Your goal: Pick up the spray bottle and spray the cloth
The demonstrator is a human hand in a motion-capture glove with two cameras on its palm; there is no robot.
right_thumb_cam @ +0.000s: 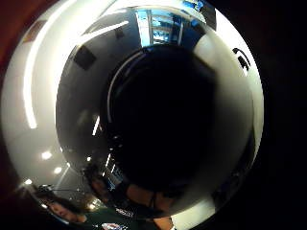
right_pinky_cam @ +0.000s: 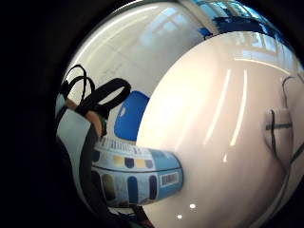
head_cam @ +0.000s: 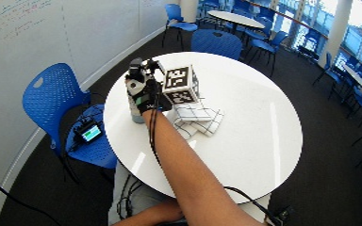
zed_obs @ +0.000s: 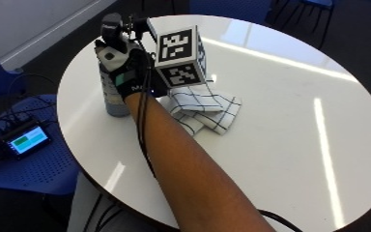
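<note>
— Where do I stand, nearest thing first?

— From the outside view, my arm runs up from the near edge of the table (zed_obs: 282, 159) toward its far left. The cloth (zed_obs: 206, 110) lies folded flat just right of my wrist, nearer to me than the bottle and close beside it.

— And the hand?

— My right hand (zed_obs: 129, 72) is wrapped round the bottle (zed_obs: 113, 99), fingers curled on its upper body below the spray head. The bottle is upright, long axis vertical, and its base looks to be on the table or barely off it; I cannot tell which. The little-finger palm view shows the label filling the side by my palm, which agrees with a hold.

— So what does the next move hinge on?

— Direction. The cloth is to the right of the bottle and slightly nearer. I judge the nozzle must face right and down toward it, so I would lift, then turn the bottle about its upright axis. I cannot make out which way the nozzle points.

— Risk?

— Spraying the bare table beyond the cloth.
</note>
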